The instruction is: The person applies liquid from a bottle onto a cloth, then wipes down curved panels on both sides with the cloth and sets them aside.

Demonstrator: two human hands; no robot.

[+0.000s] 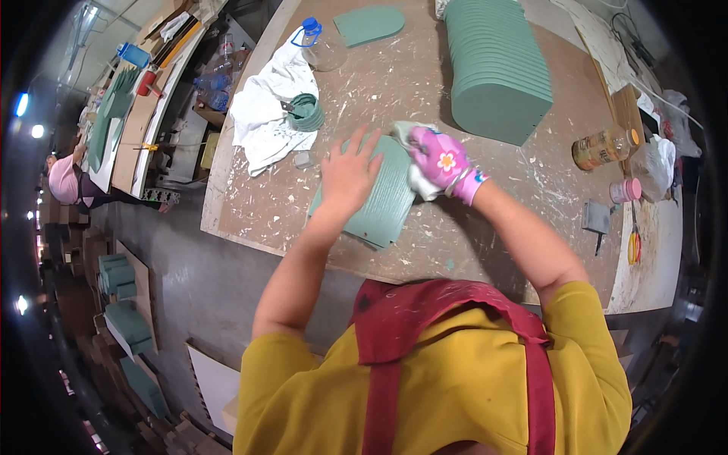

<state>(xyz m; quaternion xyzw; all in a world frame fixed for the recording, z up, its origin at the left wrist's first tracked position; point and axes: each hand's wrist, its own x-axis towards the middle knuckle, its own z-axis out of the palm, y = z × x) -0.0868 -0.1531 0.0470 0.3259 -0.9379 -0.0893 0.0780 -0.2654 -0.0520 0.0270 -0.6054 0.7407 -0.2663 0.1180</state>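
A green painted panel (390,199) with a rounded far end lies in front of me on the worktable (485,227), with another edge showing under its near end. My bare left hand (349,173) rests on its left side, fingers spread. My right hand (443,158), in a pink flowered glove, grips a white cloth (425,184) against the panel's upper right edge. Left of the panel, a tub of green paint (306,114) stands on a crumpled white cloth (262,114), and a small grey block (303,160) lies close to my left hand.
Beyond my right hand stands a long stack of green panels (497,72); a single panel (369,26) and blue-capped bottle (324,54) are far left. A bottle (600,150), pink-lidded jar (626,190), grey tool (597,216) and scissors (635,247) line the right. Another person (67,179) stands far left.
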